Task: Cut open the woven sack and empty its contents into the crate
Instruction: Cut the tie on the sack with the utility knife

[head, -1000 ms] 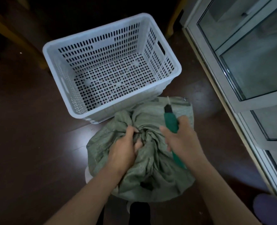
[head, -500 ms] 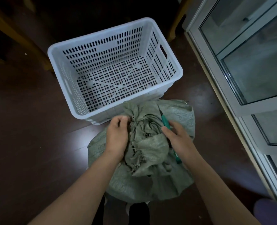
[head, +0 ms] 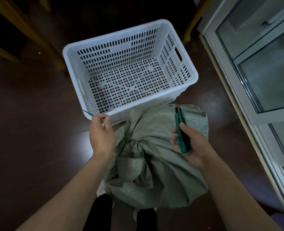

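A grey-green woven sack (head: 156, 164) stands on the dark floor in front of me, its neck bunched and twisted at the middle. Beyond it sits a white perforated plastic crate (head: 176, 85) with nothing inside. My right hand (head: 190, 144) is over the sack's right side, gripping a green utility knife (head: 181, 129) with the blade end pointing away from me. My left hand (head: 101, 134) is lifted off the sack to its left and pinches a thin dark tie (head: 87, 112) that sticks out toward the crate's near left corner.
A glass door with a pale frame (head: 237, 90) runs along the right. Wooden furniture legs (head: 43, 42) stand behind and left of the crate, another leg (head: 192, 20) at the back right. My dark trouser legs (head: 101, 212) are below the sack.
My left hand has left the sack's neck and pulled away to the left with the thin tie. My right hand has drawn the knife back from the neck and turned palm up.
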`<control>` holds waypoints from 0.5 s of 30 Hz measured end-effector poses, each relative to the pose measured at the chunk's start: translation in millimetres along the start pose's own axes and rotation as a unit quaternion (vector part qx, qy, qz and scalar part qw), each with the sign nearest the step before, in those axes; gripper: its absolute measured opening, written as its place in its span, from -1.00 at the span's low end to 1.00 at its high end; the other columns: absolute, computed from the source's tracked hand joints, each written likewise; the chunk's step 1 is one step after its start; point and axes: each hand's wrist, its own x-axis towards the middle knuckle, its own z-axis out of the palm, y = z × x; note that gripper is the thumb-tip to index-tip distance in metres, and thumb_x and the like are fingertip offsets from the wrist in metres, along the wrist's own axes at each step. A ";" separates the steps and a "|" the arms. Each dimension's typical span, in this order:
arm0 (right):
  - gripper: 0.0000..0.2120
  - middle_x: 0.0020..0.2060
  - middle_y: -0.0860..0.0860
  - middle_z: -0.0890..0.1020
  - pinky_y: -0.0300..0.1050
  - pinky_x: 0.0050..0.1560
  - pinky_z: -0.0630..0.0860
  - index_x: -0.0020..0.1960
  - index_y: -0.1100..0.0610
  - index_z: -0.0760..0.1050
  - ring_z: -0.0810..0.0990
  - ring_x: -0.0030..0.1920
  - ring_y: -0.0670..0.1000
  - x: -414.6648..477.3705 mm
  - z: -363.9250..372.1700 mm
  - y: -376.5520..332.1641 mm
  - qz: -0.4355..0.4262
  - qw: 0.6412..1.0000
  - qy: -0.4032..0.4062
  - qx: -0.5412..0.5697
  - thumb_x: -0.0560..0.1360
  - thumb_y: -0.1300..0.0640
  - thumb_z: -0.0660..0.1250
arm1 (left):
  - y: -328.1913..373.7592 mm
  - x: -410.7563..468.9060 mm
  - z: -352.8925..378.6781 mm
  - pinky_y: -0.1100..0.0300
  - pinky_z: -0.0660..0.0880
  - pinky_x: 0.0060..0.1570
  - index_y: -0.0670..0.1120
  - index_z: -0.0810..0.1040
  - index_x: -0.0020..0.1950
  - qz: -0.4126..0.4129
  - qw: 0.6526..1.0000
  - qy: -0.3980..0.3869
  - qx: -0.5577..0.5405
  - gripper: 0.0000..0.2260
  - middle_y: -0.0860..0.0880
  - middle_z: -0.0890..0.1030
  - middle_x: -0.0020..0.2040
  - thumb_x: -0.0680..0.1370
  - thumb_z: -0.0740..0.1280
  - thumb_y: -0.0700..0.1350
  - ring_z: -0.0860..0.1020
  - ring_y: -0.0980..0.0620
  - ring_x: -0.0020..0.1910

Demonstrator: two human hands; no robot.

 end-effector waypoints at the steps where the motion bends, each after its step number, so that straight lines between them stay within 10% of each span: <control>1: -0.79 -0.26 0.07 0.57 -0.18 -0.32 0.59 0.14 0.20 0.45 0.56 -0.41 -0.05 1.3 3.3 0.4 0.000 1.000 -0.007 0.029 0.58 0.11 0.22 | -7.9 4.3 -4.4 0.14 0.38 -0.12 -0.06 0.50 0.06 0.007 0.999 -0.005 0.044 -0.88 -0.02 0.54 -0.10 0.60 0.20 -0.10 0.49 -0.03 0.02; 9: -0.79 -0.37 0.04 0.53 -0.27 -0.58 0.36 0.04 0.11 0.49 0.46 -0.48 -0.05 13.6 35.5 11.8 -0.027 0.996 -0.021 -0.087 0.58 -0.02 0.21 | -43.6 31.0 -37.4 -0.07 0.20 0.36 0.01 0.35 0.42 0.029 0.935 -0.133 0.327 -0.53 -0.10 0.34 0.45 0.54 0.16 -0.30 0.23 -0.19 0.40; 15: -0.74 -0.38 0.06 0.51 -0.27 -0.60 0.33 -0.02 0.21 0.49 0.44 -0.51 -0.07 19.4 67.7 22.8 -0.032 0.991 -0.022 -0.126 0.56 0.00 0.25 | -47.6 44.7 -48.7 -0.04 0.09 0.46 -0.03 0.31 0.44 -0.074 0.935 -0.157 0.308 -0.52 -0.22 0.12 0.52 0.52 0.18 -0.23 0.12 -0.24 0.47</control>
